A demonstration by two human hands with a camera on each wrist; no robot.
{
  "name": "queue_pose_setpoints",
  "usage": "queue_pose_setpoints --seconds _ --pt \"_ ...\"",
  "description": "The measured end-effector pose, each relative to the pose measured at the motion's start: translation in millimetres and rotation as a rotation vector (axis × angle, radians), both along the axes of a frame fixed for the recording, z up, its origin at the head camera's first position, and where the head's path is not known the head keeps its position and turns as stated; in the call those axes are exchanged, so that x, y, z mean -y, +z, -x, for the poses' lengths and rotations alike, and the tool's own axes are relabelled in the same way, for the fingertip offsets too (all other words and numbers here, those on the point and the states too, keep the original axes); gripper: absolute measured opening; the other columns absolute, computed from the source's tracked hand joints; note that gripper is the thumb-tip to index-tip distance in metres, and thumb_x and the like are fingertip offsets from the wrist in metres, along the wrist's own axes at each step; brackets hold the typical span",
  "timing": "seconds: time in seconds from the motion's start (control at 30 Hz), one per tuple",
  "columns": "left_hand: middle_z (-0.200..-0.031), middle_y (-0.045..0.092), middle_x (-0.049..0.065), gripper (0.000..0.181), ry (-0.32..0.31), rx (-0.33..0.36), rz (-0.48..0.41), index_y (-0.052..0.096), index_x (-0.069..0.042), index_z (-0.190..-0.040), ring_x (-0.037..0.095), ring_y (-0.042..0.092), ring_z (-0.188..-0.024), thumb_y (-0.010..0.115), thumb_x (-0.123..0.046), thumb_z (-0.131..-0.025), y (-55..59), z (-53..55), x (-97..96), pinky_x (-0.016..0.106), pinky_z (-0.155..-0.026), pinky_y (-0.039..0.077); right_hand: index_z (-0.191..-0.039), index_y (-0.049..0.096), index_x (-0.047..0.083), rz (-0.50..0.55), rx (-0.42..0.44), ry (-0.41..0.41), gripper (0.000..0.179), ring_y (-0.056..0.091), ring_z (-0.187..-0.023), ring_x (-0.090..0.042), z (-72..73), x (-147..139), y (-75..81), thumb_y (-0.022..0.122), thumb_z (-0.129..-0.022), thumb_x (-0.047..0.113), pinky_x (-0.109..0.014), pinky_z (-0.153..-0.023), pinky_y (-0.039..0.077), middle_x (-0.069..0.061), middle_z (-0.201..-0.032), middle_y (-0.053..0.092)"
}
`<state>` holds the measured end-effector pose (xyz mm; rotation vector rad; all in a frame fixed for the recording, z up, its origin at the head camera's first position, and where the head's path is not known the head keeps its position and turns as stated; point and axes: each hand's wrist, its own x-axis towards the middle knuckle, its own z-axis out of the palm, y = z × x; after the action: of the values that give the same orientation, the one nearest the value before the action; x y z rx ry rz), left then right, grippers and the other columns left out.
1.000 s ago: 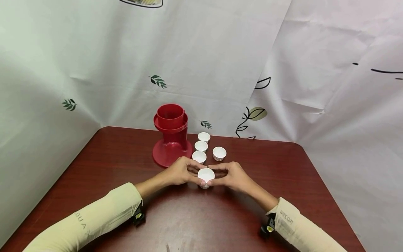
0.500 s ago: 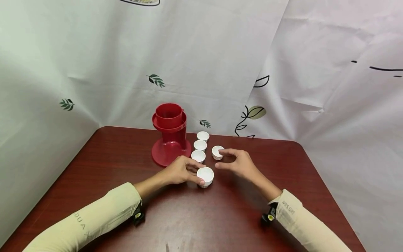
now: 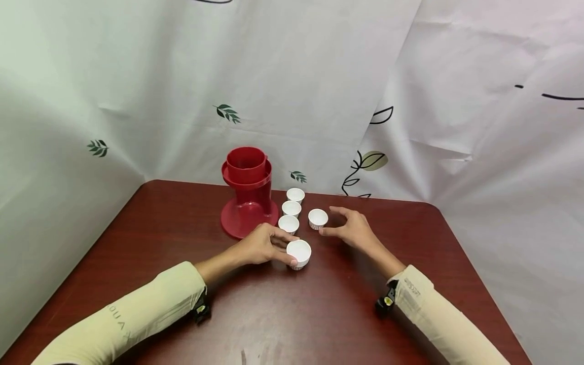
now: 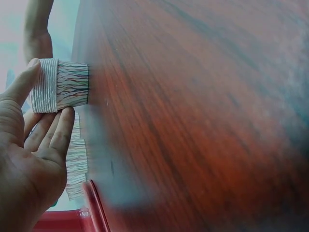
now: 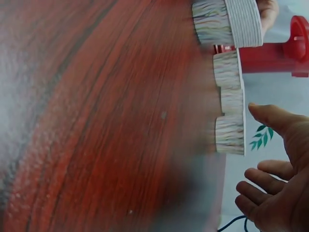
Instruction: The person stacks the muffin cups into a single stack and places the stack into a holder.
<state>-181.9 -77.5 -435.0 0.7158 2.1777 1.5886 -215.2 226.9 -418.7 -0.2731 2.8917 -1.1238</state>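
Observation:
My left hand (image 3: 262, 246) pinches a stack of nested white paper baking cups (image 3: 298, 253) between thumb and fingers. Several ribbed rims and one patterned wall of the stack (image 4: 60, 86) show in the left wrist view, the base close to the table. Just behind and to the right stands a single paper baking cup (image 3: 318, 219). My right hand (image 3: 356, 230) is at that cup's right side, thumb and fingers spread apart and nothing between them. Beyond the stack, 3 more baking cups (image 3: 291, 209) stand upright in a row running toward the back edge.
A red plastic stand (image 3: 248, 223) with a round base and a cup-shaped top stands left of the row. Brown wood-grain table (image 3: 292, 319) lies under everything. White printed cloth (image 3: 296, 91) hangs close behind its back edge.
My right hand has let go of the stack and moved back and right, past the front of the single cup to its right side. My left hand keeps holding the stack in place.

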Motion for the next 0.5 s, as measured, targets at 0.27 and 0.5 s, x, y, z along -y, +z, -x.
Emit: queue_pose_setpoints --seconds 0.27,0.5 --pt "-0.127 0.085 0.018 0.047 -0.002 -0.005 0.0 0.083 0.003 -0.128 0.028 0.086 -0.113 0.099 -0.006 -0.085 1.5 0.5 -1.4 0.031 -0.098 0.068 -0.16 0.062 0.006 -0.03 0.045 -0.004 0.092 0.059 -0.153 -0.041 8.0 0 -7.8 0.098 -0.084 0.043 -0.06 -0.127 0.049 -0.021 -0.163 0.064" --pt "-0.127 0.085 0.017 0.046 -0.002 0.003 0.01 0.083 0.001 -0.128 0.027 0.086 -0.112 0.099 -0.007 -0.085 1.1 1.0 -1.0 0.029 -0.097 0.068 -0.16 0.061 0.002 0.049 0.061 0.004 0.093 0.065 -0.149 -0.037 12.6 7 -13.0 0.099 -0.084 0.039 -0.056 -0.124 0.053 -0.021 -0.16 0.067"
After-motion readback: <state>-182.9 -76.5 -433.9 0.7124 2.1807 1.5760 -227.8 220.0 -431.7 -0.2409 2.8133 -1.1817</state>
